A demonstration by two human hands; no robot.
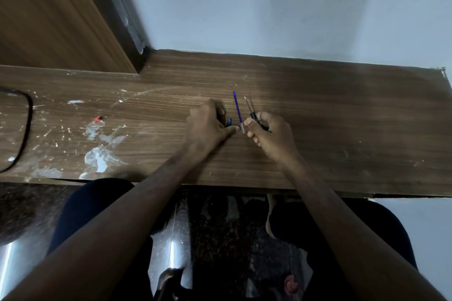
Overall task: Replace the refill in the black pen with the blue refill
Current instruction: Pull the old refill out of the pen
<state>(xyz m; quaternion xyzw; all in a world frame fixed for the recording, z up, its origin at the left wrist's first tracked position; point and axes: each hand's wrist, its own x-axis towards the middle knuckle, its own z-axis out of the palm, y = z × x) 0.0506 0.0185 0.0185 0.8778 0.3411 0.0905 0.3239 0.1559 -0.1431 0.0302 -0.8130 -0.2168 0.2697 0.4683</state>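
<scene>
A thin blue refill [237, 110] lies on the wooden table [318, 129], tip pointing away from me. My left hand [208, 124] rests beside it, thumb touching its near white end, fingers curled over a small blue-and-black pen part [229, 122]. My right hand [269, 134] is closed around the black pen [254, 117], from which a thin dark refill with a metal tip [247, 104] sticks out away from me. Most of the pen body is hidden in the fist.
White paint smears [97, 156] and a small red bit [98, 119] mark the table's left side. A black cable [27, 127] loops at the far left. A wooden panel [61, 19] and grey wall stand behind. My knees are under the front edge.
</scene>
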